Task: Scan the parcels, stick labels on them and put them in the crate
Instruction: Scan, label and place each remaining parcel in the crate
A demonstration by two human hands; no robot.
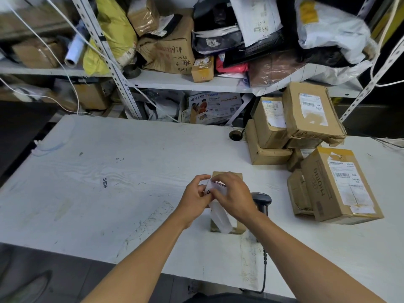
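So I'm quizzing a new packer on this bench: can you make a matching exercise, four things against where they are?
Things:
1. label strip
2. barcode scanner
3. small parcel
4. yellow bag

Places:
A. on the shelf, upper left
B. on the table under both hands
C. pinched between left hand and right hand
D. just right of the right wrist

Pairs: 1-C, 2-D, 3-B, 4-A

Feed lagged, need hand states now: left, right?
Left hand: pinching the label strip.
Right hand: pinching the same label strip, over the small parcel.
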